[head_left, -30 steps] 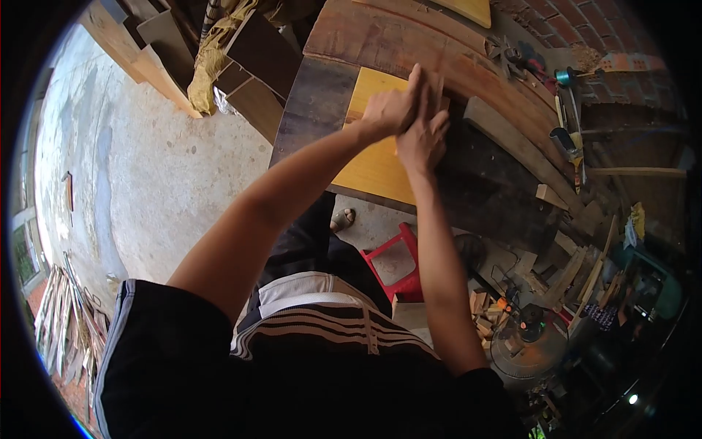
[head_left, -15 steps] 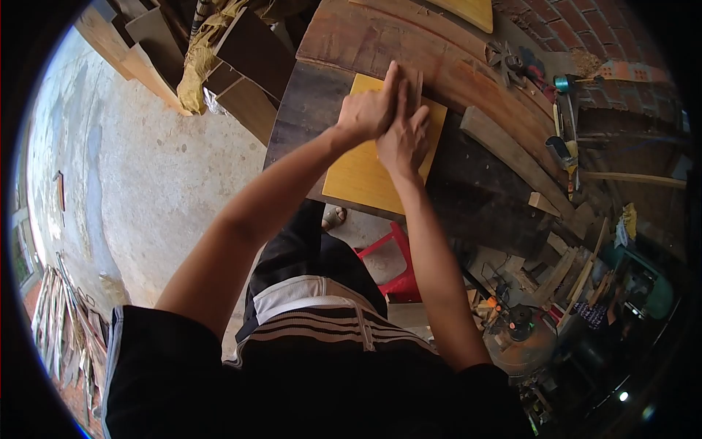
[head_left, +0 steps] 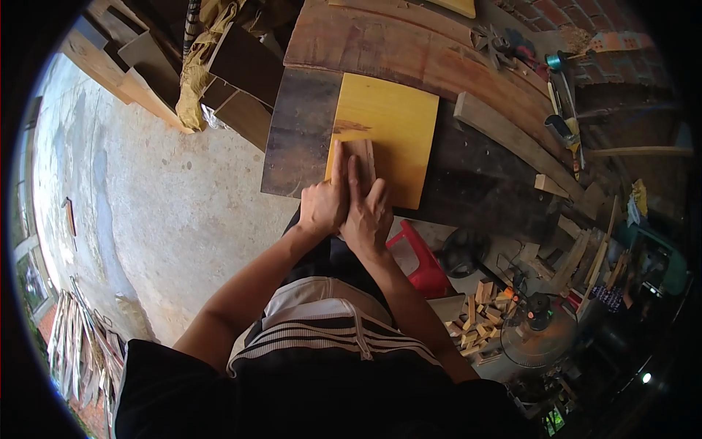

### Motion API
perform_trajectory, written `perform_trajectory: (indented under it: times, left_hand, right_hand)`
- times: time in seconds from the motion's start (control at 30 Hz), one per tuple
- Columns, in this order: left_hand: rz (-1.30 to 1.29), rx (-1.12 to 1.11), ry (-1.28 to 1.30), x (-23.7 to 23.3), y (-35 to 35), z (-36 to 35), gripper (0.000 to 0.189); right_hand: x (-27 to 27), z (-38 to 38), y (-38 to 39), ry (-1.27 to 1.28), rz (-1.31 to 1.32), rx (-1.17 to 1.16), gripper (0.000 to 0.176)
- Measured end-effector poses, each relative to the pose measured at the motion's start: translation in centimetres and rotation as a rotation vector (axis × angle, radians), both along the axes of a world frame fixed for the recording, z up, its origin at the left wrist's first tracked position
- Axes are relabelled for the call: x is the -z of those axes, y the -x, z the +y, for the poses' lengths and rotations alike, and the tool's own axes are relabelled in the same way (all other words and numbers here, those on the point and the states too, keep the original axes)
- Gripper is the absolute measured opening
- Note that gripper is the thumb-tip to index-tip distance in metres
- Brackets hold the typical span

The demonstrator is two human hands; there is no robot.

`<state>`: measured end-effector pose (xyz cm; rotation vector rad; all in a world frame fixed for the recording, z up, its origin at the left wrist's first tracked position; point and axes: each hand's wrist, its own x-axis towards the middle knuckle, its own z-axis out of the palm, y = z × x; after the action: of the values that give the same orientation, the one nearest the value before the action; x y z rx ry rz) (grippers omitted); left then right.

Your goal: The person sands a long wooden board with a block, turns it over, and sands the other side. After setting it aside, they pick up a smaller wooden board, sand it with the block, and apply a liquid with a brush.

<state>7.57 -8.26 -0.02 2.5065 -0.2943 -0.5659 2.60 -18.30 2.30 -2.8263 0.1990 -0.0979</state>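
Note:
A small wooden block lies on the near left part of a flat yellow board. My left hand grips the block's left side, its index finger stretched forward along it. Close against it, my right hand grips the near end and right side, one finger extended over the top. The thumbs and the underside of the block are hidden. A brown streaked patch shows on the yellow surface just beyond the block. The board rests on a dark wooden bench top.
Long brown planks run along the bench's far side. A curved wooden piece lies to the right. Below the bench edge are a red plastic stool, a fan and wood offcuts. Boards stand at the left.
Both hands and the block have slid toward my body, from the board's far part to its near left edge. The brown patch and far part of the board are now uncovered.

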Motion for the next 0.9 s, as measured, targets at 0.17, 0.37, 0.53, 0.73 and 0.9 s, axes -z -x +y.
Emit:
perform_trajectory:
  times: [0.17,0.37,0.53,0.73,0.9]
  left_hand:
    - [-0.108,0.045,0.013,-0.2,-13.1,-3.0,0.077]
    - [-0.213,0.016,-0.012,0.3,-20.2,-5.5,0.068]
    - [0.026,-0.005,0.027,-0.9,-5.9,-0.9,0.080]
    - [0.067,-0.058,0.053,-0.3,1.1,1.2,0.085]
    - [0.005,-0.028,0.093,0.5,-11.1,-1.5,0.080]
  right_hand:
    - [1.3,-2.4,-11.6,0.019,-0.065,0.036,0.082]
    - [3.5,-3.9,-18.4,0.023,-0.258,0.101,0.081]
    - [1.0,-0.5,-4.5,-0.087,-0.092,0.052,0.090]
    - [0.7,0.2,0.1,0.000,-0.046,-0.068,0.083]
    - [0.4,-1.4,-9.9,-0.101,-0.048,0.020,0.083]
